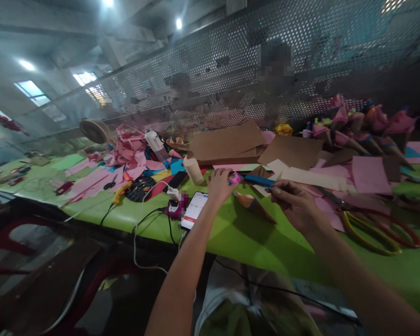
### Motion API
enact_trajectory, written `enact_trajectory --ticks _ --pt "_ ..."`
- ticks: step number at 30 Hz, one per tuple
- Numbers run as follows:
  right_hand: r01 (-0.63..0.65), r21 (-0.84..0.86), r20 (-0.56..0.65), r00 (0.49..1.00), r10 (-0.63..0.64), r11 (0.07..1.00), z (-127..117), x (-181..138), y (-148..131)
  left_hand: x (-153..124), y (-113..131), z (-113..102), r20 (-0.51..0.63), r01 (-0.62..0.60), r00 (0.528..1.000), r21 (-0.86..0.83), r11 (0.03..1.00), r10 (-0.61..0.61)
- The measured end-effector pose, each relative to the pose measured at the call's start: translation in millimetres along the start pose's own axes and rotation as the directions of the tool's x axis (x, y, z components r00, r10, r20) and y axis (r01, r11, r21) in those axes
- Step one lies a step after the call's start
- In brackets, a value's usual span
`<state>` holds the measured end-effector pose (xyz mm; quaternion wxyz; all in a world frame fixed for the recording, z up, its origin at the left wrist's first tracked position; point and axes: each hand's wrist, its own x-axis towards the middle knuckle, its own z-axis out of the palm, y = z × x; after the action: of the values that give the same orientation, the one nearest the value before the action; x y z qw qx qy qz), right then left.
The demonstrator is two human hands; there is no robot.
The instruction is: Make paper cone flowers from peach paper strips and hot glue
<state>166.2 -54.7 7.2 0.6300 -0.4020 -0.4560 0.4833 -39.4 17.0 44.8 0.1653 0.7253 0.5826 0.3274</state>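
My left hand (220,184) reaches over the green table (238,233), fingers closed on a small pink paper piece (235,178). My right hand (294,203) is curled around a blue-handled tool (259,180) whose tip points toward that pink piece. A brown paper cone (254,205) lies on the table between my hands. A phone (194,209) with a lit screen lies just left of my left forearm.
Brown cardboard sheets (227,142) and pink paper (369,173) litter the far side. Finished paper cones (357,126) stand at the back right. Coloured rings (381,228) lie right. A roll (193,171), scissors (109,185), cables and a perforated metal screen (266,70) with people behind.
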Motion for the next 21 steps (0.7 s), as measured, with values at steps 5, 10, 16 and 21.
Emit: enact_trajectory --ticks 5,10,16,21 --pt "0.007 -0.048 0.008 1.000 -0.007 0.999 1 -1 0 -30 25 12 -0.054 -0.180 0.984 -0.256 0.950 0.172" --pt "0.005 0.021 -0.066 0.998 -0.004 1.000 7 -1 -2 -55 37 32 0.043 -0.054 0.994 -0.599 0.799 0.100" --pt "0.037 -0.004 -0.123 0.992 -0.037 0.999 11 -2 1 -65 46 40 -0.091 -0.076 0.995 -0.591 0.803 0.028" --pt "0.087 -0.071 -0.144 0.985 -0.096 0.994 12 -1 3 -65 49 40 -0.223 -0.151 0.974 -0.524 0.838 0.036"
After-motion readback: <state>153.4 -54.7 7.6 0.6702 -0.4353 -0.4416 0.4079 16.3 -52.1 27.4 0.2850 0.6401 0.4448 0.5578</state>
